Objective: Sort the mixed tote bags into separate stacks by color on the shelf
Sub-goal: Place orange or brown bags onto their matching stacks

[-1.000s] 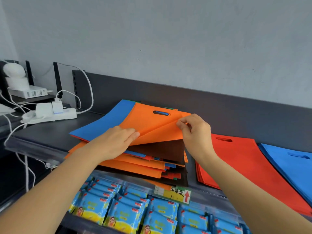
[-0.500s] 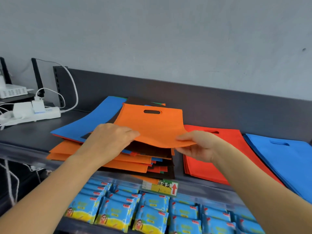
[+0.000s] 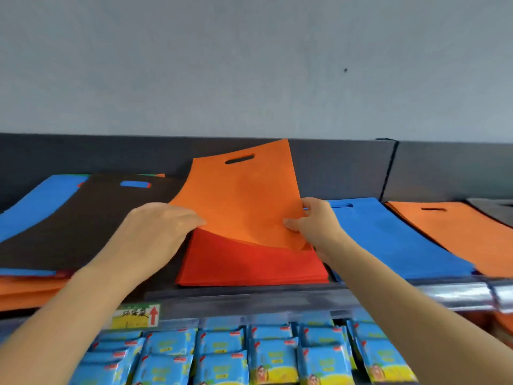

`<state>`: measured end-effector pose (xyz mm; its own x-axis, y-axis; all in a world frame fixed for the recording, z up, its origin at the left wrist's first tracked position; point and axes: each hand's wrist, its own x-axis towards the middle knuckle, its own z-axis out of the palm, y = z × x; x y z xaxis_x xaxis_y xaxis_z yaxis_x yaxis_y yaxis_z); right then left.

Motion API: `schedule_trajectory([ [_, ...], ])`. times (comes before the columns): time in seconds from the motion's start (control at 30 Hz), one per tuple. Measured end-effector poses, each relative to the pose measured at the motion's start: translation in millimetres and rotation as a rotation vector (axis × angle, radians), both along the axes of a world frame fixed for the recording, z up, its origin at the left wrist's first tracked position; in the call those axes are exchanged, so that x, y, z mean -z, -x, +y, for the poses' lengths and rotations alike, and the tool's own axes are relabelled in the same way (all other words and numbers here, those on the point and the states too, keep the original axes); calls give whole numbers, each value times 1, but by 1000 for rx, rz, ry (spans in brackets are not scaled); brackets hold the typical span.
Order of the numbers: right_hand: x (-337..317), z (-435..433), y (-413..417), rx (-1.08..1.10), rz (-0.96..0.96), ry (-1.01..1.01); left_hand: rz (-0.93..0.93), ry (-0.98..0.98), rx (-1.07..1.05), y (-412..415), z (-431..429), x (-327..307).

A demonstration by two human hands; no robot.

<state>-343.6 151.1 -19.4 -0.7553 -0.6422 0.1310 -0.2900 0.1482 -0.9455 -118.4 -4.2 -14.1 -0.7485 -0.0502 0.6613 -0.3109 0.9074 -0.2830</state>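
Observation:
An orange tote bag [image 3: 244, 195] hangs lifted over the red stack [image 3: 249, 262], its handle cut-out tilted toward the back wall. My left hand [image 3: 158, 229] pinches its left edge and my right hand [image 3: 313, 223] grips its right edge. The mixed pile [image 3: 83, 218] lies at the left with a dark brown bag on top, blue and orange bags showing under it. To the right of the red stack lie a blue stack [image 3: 388, 237] and an orange stack [image 3: 458, 232].
A dark back panel [image 3: 347, 168] runs behind the shelf. The shelf's front rail [image 3: 277, 298] carries a yellow price label [image 3: 136, 315]. Several blue snack packets [image 3: 249, 357] fill the shelf below. A grey bag edge [image 3: 497, 207] shows at far right.
The orange bag has come off the mixed pile and moved right, over the red stack, held by both hands. The view has swung right; the power strip at left is out of sight.

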Motion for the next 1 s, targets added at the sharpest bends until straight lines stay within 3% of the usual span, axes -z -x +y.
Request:
schedule_trajectory([
  [0.53, 13, 249, 263, 250, 193, -106, -103, -39, 253, 283, 226, 24],
  [1.0, 19, 342, 369, 442, 259, -249, -277, -145, 410, 410, 305, 38],
])
